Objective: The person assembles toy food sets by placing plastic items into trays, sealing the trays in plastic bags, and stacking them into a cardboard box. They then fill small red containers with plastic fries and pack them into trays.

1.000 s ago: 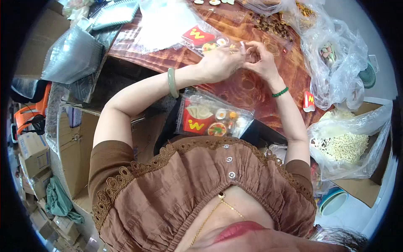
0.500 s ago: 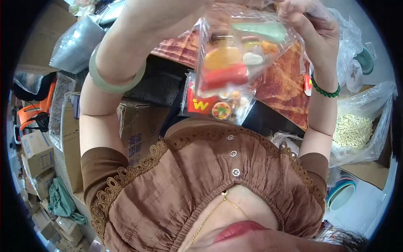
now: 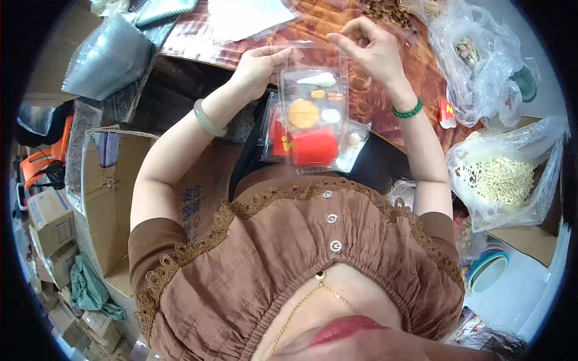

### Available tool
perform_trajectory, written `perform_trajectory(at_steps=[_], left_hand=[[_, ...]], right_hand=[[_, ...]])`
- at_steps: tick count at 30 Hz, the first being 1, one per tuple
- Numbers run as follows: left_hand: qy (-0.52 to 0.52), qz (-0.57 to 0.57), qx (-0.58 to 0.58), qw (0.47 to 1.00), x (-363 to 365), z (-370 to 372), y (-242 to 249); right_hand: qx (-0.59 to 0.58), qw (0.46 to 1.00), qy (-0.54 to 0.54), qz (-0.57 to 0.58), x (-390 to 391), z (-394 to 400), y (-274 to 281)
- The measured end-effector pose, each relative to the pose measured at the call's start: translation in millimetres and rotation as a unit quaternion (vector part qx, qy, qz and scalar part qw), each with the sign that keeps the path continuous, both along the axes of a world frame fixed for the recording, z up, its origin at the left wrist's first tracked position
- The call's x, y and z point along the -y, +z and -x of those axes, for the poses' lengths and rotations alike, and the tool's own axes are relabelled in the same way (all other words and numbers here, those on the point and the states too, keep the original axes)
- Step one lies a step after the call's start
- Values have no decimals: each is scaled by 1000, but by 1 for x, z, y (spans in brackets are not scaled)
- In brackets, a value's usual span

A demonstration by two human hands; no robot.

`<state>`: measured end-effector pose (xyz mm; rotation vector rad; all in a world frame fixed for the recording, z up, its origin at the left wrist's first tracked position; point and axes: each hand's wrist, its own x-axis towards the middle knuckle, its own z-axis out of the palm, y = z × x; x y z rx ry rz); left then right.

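Observation:
My left hand (image 3: 260, 69) pinches the upper left edge of a clear plastic bag (image 3: 314, 57). Inside the bag show a red fries box (image 3: 315, 148), a round orange piece (image 3: 303, 114), a white oval (image 3: 330, 116), a pale green-white piece (image 3: 316, 79) and small yellow and orange pieces. Just right of the bag's top, my right hand (image 3: 374, 53) is raised, its fingers loosely curled and the thumb stretched toward the bag. Behind and partly hidden by the bag, another clear packet (image 3: 355, 147) with a red box lies at my lap.
A reddish-brown patterned table (image 3: 397, 111) bears white paper (image 3: 250, 18) and a small red packet (image 3: 447, 114). At right are a plastic bag of pale sticks (image 3: 500, 180) and crumpled clear bags (image 3: 475, 66). Stacked clear trays (image 3: 107, 57) and an open cardboard box (image 3: 108, 210) stand left.
Both hands have come down toward me with the bag, which now hangs upright over the other packet. My right hand has moved off the bag's upper right part.

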<state>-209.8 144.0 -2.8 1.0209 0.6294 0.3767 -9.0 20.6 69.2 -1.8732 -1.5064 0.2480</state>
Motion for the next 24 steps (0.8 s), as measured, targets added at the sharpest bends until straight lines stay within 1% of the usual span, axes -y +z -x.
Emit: perform_trajectory(at_steps=[2,3,4,5,6,9,11,13,15,17,19,20,21,22,23,24], left_hand=[[3,15,-2,1000,7,-4,7],[0,16,-4,1000,11,-4,9],[-12,11,-11,1000,13,-3,10],[-22,4,-17,1000,13,-4,11],[-22,7,-20,1000,12,-4,10],[-85,-92,-61,990,8,-4,8],[-94,-85,-48,991,7,-3,10],[-103,-79,-35,991,10,-2,14],[-111,-104,-35,988,12,-2,19],[-106,-99,-43,989,10,0,21],[-99,-95,-49,989,8,1,22],[-88,-65,-45,993,9,2,24],[-77,-36,-41,996,9,3,25],[-79,-35,-41,995,7,5,27],[-70,1,-19,997,5,7,29],[-60,38,3,997,3,8,30]], right_hand=[[35,994,94,-43,-9,10,-3],[121,976,160,-83,-17,15,-7],[205,945,226,-121,-26,19,-11],[209,947,232,-78,-32,20,-20],[206,948,233,-76,-35,20,-26],[220,939,252,-78,-43,18,-36],[184,936,289,-83,-49,13,-39],[181,934,293,-91,-51,12,-40],[178,932,298,-101,-51,10,-43],[3,976,208,-67,-46,9,-47],[-147,982,116,-36,-39,-8,-40],[-302,946,87,-81,-35,-24,-37],[-445,882,58,-145,-32,-40,-34],[-575,792,89,-185,-20,-72,-33],[-690,680,112,-222,-7,-104,-33],[-726,623,188,-221,16,-140,-37]])
